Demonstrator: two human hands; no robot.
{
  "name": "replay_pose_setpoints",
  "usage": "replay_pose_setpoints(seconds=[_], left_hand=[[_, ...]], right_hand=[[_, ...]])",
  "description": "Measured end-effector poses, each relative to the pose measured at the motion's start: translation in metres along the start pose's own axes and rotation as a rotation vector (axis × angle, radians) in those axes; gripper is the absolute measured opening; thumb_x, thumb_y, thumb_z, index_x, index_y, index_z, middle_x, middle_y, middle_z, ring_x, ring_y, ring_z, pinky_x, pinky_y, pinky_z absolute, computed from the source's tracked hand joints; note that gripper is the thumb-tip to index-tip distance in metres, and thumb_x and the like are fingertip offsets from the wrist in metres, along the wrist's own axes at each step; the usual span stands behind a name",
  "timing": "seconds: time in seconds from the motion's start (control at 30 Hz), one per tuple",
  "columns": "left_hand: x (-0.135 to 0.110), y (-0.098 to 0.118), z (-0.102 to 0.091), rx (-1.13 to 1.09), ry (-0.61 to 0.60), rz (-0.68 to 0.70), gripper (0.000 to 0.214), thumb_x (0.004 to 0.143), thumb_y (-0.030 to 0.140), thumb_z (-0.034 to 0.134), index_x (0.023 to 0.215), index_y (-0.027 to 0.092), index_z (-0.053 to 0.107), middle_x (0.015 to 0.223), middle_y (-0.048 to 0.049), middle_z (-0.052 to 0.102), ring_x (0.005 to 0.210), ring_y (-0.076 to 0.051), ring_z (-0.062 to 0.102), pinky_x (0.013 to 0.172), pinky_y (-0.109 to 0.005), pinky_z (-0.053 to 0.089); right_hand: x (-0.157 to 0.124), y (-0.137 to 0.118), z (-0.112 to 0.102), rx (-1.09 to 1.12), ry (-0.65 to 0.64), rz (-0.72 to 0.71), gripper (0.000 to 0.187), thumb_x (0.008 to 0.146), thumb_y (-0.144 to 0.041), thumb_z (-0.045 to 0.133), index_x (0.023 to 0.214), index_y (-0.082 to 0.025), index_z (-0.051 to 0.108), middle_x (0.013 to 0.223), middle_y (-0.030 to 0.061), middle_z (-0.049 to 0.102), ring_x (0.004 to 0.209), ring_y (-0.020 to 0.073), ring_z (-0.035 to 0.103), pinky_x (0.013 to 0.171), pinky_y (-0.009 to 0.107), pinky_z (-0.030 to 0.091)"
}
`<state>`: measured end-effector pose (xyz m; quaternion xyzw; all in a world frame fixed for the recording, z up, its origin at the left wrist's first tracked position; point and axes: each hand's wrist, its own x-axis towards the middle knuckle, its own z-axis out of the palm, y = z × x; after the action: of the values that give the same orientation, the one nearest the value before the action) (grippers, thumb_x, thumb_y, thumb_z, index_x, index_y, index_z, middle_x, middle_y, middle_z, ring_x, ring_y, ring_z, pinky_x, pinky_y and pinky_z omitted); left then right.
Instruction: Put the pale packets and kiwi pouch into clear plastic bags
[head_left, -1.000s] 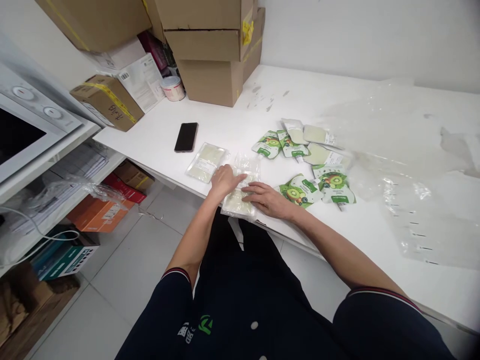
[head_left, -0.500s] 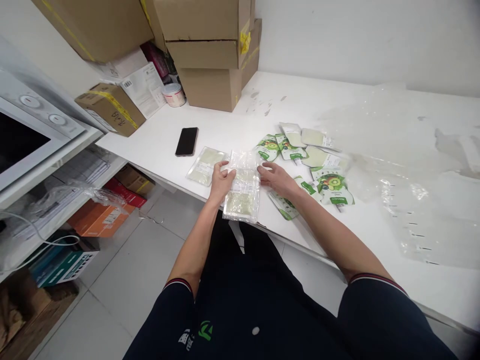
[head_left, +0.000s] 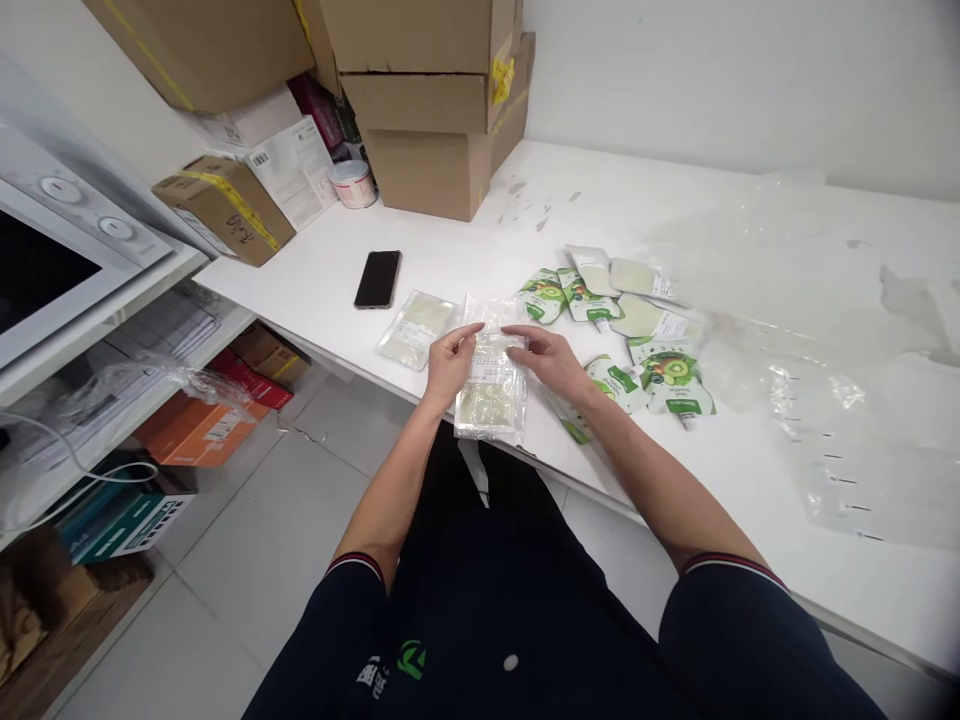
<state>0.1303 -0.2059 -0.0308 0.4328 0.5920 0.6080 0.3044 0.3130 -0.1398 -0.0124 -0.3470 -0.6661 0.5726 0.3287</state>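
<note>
Clear plastic wraps a flat rectangular packet of pale green contents with a white label (head_left: 489,395), lying at the front edge of the white counter (head_left: 450,240), close to the body. From my end I see both hands on its upper part. The left hand (head_left: 448,365) is half curled at the left side, its index finger reaching inward along the top. The right hand (head_left: 553,362) mirrors it, flatter and a little more open, index finger and thumb apart. Whether either one pinches the film or only presses on it, I cannot tell.

A second ago the right hand lay across the middle of the packet, covering much of it; half a second ago the hands were at its two sides. Now the index fingertips have come close together over the top, leaving the lower half uncovered. The packet itself has hardly shifted.

Just left of it lies a similar flat, pale green clear-wrapped packet (head_left: 417,330), with a black rectangular phone (head_left: 378,279) behind. To the right, green-and-white spouted pouches printed with fruit (head_left: 671,375) stay spread out, near crumpled translucent plastic sheeting (head_left: 825,400).
</note>
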Motion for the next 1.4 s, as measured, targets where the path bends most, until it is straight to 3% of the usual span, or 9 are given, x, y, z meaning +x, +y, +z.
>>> replay_pose_setpoints(seconds=[0.17, 0.37, 0.5, 0.67, 0.8, 1.0, 1.13, 1.23, 1.4], left_hand=[[-0.004, 0.011, -0.001, -0.044, -0.041, 0.017, 0.034, 0.087, 0.037, 0.068, 0.118, 0.022, 0.07, 0.074, 0.0003, 0.066, 0.067, -0.012, 0.058, 0.061, -0.026, 0.049], [0.001, 0.023, -0.012, 0.034, -0.087, 0.013, 0.032, 0.086, 0.039, 0.07, 0.111, 0.02, 0.071, 0.054, 0.0073, 0.04, 0.051, -0.009, 0.04, 0.052, -0.023, 0.034], [0.005, 0.03, -0.024, 0.152, -0.179, -0.043, 0.025, 0.08, 0.042, 0.075, 0.087, 0.018, 0.07, 0.06, 0.0048, 0.047, 0.056, -0.008, 0.044, 0.054, -0.022, 0.036], [-0.007, 0.031, -0.019, -0.29, -0.304, -0.268, 0.048, 0.066, 0.039, 0.087, 0.101, 0.018, 0.063, 0.096, -0.002, 0.069, 0.086, -0.015, 0.065, 0.08, -0.03, 0.052], [-0.011, 0.018, -0.012, -0.373, -0.242, -0.365, 0.053, 0.058, 0.039, 0.09, 0.097, 0.013, 0.064, 0.087, -0.0046, 0.072, 0.082, -0.02, 0.068, 0.082, -0.036, 0.053], [-0.007, 0.009, -0.018, 0.1, -0.155, -0.334, 0.053, 0.072, 0.037, 0.08, 0.116, 0.015, 0.062, 0.095, -0.0104, 0.072, 0.089, -0.026, 0.068, 0.086, -0.043, 0.053], [-0.022, 0.019, -0.018, 0.624, -0.044, -0.025, 0.057, 0.088, 0.039, 0.064, 0.14, 0.018, 0.05, 0.137, -0.0195, 0.056, 0.129, -0.035, 0.051, 0.107, -0.053, 0.041], [-0.031, 0.022, -0.015, 0.887, -0.152, 0.127, 0.052, 0.096, 0.046, 0.051, 0.141, 0.02, 0.052, 0.156, -0.0185, 0.037, 0.146, -0.04, 0.028, 0.115, -0.061, 0.026], [-0.023, 0.012, -0.014, 1.12, -0.366, 0.116, 0.06, 0.095, 0.054, 0.048, 0.149, 0.031, 0.043, 0.164, -0.0095, 0.027, 0.151, -0.044, 0.016, 0.116, -0.071, 0.014]], right_hand=[[0.003, -0.013, -0.007, -0.15, -0.02, 0.058, 0.054, 0.076, -0.038, 0.075, 0.125, -0.018, 0.066, 0.073, -0.0022, 0.052, 0.067, 0.0137, 0.047, 0.068, 0.034, 0.045], [-0.003, -0.033, -0.011, -0.278, -0.02, -0.005, 0.024, 0.077, -0.041, 0.074, 0.083, -0.019, 0.068, 0.091, 0.0047, 0.059, 0.08, 0.0169, 0.053, 0.07, 0.033, 0.046], [-0.002, -0.03, -0.009, -0.153, -0.129, -0.01, 0.026, 0.082, -0.044, 0.069, 0.092, -0.02, 0.064, 0.086, 0.0027, 0.062, 0.075, 0.0156, 0.054, 0.067, 0.031, 0.045], [0.004, -0.015, -0.002, 0.027, -0.078, 0.065, 0.035, 0.077, -0.048, 0.075, 0.091, -0.019, 0.061, 0.07, -0.0025, 0.058, 0.062, 0.0115, 0.051, 0.059, 0.027, 0.043], [0.005, -0.005, -0.001, 0.176, -0.058, 0.149, 0.044, 0.073, -0.048, 0.079, 0.101, -0.02, 0.059, 0.077, -0.0012, 0.065, 0.066, 0.0127, 0.059, 0.063, 0.028, 0.05], [0.011, 0.005, 0.0, -0.035, -0.093, 0.307, 0.038, 0.071, -0.036, 0.084, 0.095, -0.016, 0.063, 0.059, -0.0011, 0.062, 0.049, 0.0128, 0.057, 0.052, 0.027, 0.049], [0.033, 0.015, 0.014, -0.046, 0.078, 0.339, 0.029, 0.074, -0.026, 0.079, 0.092, -0.017, 0.058, 0.056, -0.0029, 0.06, 0.045, 0.0134, 0.057, 0.05, 0.027, 0.049], [0.053, 0.016, 0.027, -0.091, 0.134, 0.335, 0.033, 0.075, -0.023, 0.075, 0.101, -0.018, 0.054, 0.061, -0.0034, 0.06, 0.049, 0.0157, 0.06, 0.055, 0.03, 0.052], [0.071, 0.004, 0.043, -0.55, 0.103, 0.181, 0.041, 0.081, -0.033, 0.072, 0.114, -0.017, 0.052, 0.083, 0.0088, 0.069, 0.081, 0.0262, 0.067, 0.079, 0.04, 0.052]])
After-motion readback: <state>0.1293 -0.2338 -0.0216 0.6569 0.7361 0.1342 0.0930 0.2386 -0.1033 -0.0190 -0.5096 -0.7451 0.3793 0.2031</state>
